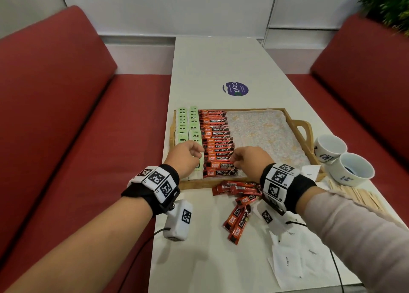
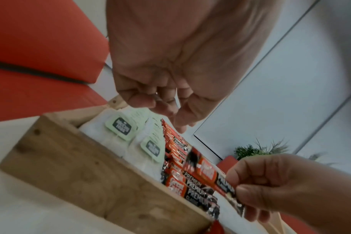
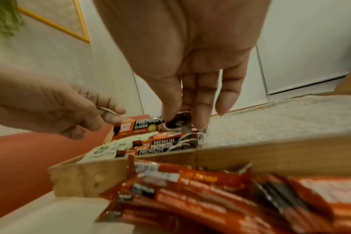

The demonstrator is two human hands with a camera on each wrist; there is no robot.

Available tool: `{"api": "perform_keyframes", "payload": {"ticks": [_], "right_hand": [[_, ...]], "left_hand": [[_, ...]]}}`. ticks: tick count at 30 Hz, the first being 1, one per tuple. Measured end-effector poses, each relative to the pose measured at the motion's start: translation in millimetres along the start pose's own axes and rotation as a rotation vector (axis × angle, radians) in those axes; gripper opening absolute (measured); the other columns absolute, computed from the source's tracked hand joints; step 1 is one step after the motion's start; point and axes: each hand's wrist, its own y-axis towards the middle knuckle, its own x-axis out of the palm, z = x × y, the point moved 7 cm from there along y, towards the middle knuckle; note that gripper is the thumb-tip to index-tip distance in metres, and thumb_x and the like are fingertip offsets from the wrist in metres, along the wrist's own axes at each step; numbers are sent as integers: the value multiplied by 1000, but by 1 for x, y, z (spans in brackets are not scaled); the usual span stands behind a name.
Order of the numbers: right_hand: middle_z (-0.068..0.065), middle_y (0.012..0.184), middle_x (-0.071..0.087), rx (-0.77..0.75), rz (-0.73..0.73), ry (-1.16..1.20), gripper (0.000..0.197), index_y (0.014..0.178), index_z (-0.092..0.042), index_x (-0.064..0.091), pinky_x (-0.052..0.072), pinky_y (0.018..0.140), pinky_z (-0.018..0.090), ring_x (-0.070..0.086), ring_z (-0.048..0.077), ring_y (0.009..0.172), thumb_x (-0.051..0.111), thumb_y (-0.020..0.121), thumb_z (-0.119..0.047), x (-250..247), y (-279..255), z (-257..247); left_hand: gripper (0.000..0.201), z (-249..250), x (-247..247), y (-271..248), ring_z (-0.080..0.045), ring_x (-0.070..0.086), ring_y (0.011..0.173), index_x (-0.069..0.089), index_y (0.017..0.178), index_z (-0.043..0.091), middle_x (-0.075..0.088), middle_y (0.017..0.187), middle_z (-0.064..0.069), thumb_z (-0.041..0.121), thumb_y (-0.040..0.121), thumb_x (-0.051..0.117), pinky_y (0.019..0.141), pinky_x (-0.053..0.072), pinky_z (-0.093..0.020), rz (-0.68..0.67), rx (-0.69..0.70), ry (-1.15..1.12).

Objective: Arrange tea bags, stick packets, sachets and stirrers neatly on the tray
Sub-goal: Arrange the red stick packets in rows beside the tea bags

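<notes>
A wooden tray (image 1: pixel 212 183) holds two columns of green tea bags (image 1: pixel 188 124) at its left. Beside them runs a column of red stick packets (image 1: pixel 217 137). My right hand (image 1: pixel 238 160) pinches the right end of one red stick packet (image 1: pixel 221 165) between thumb and fingers, just over the near end of that column; the pinch on the packet (image 3: pixel 146 125) shows in the right wrist view. My left hand (image 1: pixel 198 152) hovers over the nearest tea bags with loosely curled fingers and nothing plainly held. More red packets (image 1: pixel 239 204), white sugar sachets (image 1: pixel 287 261) and wooden stirrers (image 1: pixel 358 196) lie on the table.
The tray's right half shows its bare speckled liner (image 1: pixel 265 133). Two white cups (image 1: pixel 329 147) stand just right of the tray's handle. A round purple sticker (image 1: pixel 235 89) lies farther back on the white table. Red benches (image 1: pixel 66 115) flank both sides.
</notes>
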Motion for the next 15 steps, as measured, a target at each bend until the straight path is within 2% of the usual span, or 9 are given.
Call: {"api": "perform_keyframes", "payload": {"ticks": [3,7,12,15], "right_hand": [[6,106,66,35,-57,-52,16,102,-16,68,47,85,29,61,23,99,57,92,-11,7,1,5],[6,107,66,54,-94,-84,16,101,-18,68,46,81,27,62,23,98,60,90,-12,16,3,6],[5,108,65,42,-76,-105,14,100,-19,66,48,85,30,61,24,99,62,88,-14,19,3,3],[3,109,65,41,-87,-128,14,100,-19,66,49,87,31,61,22,100,61,88,-14,19,5,1]], "left_hand": [[20,5,7,0,-13,59,84,61,88,22,61,85,7,3,86,54,78,49,-25,-24,17,88],[20,4,17,1,-13,62,81,60,78,27,63,78,9,7,82,62,79,51,-28,-70,47,195],[17,3,24,1,-7,60,76,62,78,28,62,73,13,13,81,69,71,47,-23,-82,63,332],[10,6,27,1,-8,61,79,64,79,27,61,74,13,18,82,69,75,50,-25,-88,76,434]]}}
